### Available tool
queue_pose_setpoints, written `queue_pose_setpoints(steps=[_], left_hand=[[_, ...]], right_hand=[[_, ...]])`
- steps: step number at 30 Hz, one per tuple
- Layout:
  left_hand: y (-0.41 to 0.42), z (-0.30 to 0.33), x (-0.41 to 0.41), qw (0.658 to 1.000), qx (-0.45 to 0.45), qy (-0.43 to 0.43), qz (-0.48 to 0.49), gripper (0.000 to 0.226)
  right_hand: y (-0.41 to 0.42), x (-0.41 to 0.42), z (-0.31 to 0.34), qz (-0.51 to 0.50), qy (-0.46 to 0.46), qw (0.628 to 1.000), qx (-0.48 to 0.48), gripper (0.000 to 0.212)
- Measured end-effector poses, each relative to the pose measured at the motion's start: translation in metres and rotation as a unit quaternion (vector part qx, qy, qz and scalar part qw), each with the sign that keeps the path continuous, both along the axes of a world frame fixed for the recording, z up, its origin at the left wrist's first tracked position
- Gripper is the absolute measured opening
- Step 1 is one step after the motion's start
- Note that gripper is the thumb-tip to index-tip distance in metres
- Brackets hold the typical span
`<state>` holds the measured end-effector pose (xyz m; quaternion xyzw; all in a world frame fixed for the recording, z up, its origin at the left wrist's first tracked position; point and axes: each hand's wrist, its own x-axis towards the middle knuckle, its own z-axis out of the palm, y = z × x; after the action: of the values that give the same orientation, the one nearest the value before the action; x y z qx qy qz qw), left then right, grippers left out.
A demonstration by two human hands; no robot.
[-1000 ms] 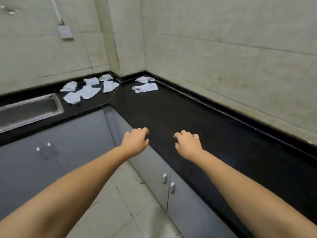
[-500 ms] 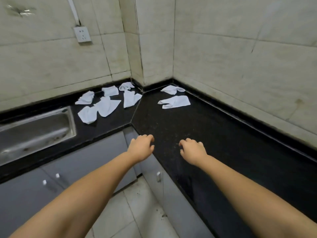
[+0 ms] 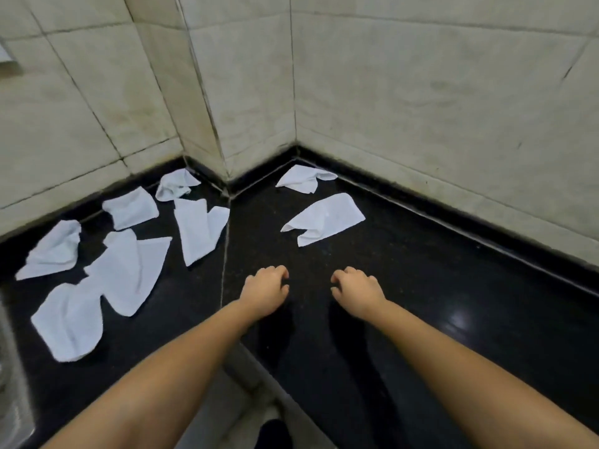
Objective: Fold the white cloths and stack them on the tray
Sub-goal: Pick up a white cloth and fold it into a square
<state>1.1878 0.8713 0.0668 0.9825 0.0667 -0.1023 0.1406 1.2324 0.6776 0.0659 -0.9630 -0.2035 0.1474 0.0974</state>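
Eight white cloths [image 3: 324, 218] (crumpled) litter the black counter [image 3: 421, 286] beneath tiled walls [image 3: 421, 92].

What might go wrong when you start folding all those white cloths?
No tray shows in this view, so folded cloths may have nowhere to go yet. The nearest cloth lies close to the sink's edge and might slide in. Both the left hand and the right hand hold nothing.

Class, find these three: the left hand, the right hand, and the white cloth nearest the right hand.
left hand [image 3: 264, 291], head view, back of the hand
right hand [image 3: 356, 291], head view, back of the hand
cloth [image 3: 324, 218], head view, middle of its flat part
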Motion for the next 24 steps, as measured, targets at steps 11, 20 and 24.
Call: queue_pose_setpoints(steps=[11, 20, 24], left_hand=[[0.066, -0.050, 0.176, 0.994, -0.006, -0.026, -0.105, 0.051], [0.072, -0.048, 0.198, 0.974, -0.196, -0.096, -0.056, 0.019], [0.073, -0.013, 0.197, 0.954, -0.267, -0.129, -0.043, 0.018]], right_hand=[[0.097, 0.134, -0.041, -0.250, 0.011, 0.964, 0.088, 0.047], [0.090, 0.142, -0.042, -0.396, -0.017, 0.888, 0.232, 0.018], [0.072, 0.138, -0.003, -0.406, -0.052, 0.853, 0.322, 0.018]])
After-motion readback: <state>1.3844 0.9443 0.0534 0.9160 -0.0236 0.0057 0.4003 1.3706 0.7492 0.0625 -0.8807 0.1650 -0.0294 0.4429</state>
